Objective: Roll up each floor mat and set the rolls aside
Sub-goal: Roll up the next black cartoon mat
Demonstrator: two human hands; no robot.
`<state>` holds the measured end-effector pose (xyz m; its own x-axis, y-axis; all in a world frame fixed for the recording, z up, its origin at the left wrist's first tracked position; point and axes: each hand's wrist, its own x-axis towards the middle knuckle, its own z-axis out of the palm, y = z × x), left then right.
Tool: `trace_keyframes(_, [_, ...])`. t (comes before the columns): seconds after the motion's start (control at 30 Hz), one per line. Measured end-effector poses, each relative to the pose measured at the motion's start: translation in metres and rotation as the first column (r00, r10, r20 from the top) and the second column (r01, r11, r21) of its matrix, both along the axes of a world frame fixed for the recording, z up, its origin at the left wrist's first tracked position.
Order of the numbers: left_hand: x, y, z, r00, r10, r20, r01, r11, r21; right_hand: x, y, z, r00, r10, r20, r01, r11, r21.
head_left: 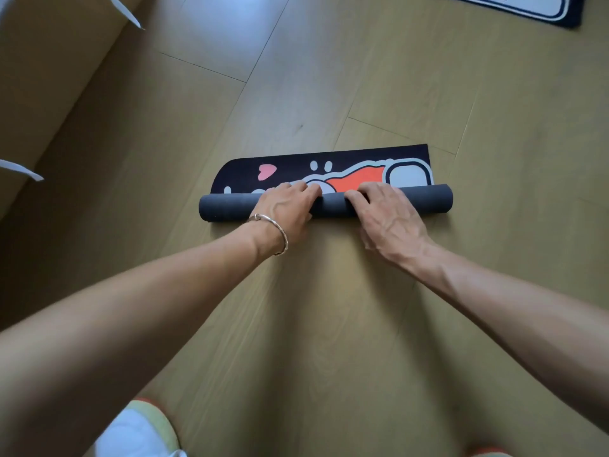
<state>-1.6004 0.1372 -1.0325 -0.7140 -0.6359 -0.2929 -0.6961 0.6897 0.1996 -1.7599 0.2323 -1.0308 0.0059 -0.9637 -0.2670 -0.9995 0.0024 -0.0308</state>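
Shoe (138, 433) seen at floor (329, 324) near edge. Mat roll (230, 207) gripped by left hand (286, 212) and right hand (389, 219), fingers curled over it. 2nd mat (527, 8) laid at far right corner.

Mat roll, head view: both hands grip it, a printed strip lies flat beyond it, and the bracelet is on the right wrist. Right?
No: the head view shows the bracelet on the left wrist. The rest holds: left hand and right hand grip the mat roll, and a printed strip lies flat beyond it.
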Motion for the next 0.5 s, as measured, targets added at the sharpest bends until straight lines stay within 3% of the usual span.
trace_keyframes(0.23, [0.003,0.003,0.009,0.993,-0.080,0.091,0.076,0.996,0.051,0.001,-0.007,0.015,0.993,-0.042,0.112,0.031,0.995,0.097])
trace_keyframes(0.37, [0.009,0.012,0.014,0.979,-0.142,0.146,0.126,0.986,0.110,0.000,-0.009,0.020,0.985,-0.029,0.169,-0.016,0.965,0.262])
trace_keyframes(0.5, [0.018,0.021,0.020,0.962,-0.191,0.193,0.133,0.951,0.280,0.007,-0.006,0.027,0.985,0.006,0.173,-0.083,0.894,0.440])
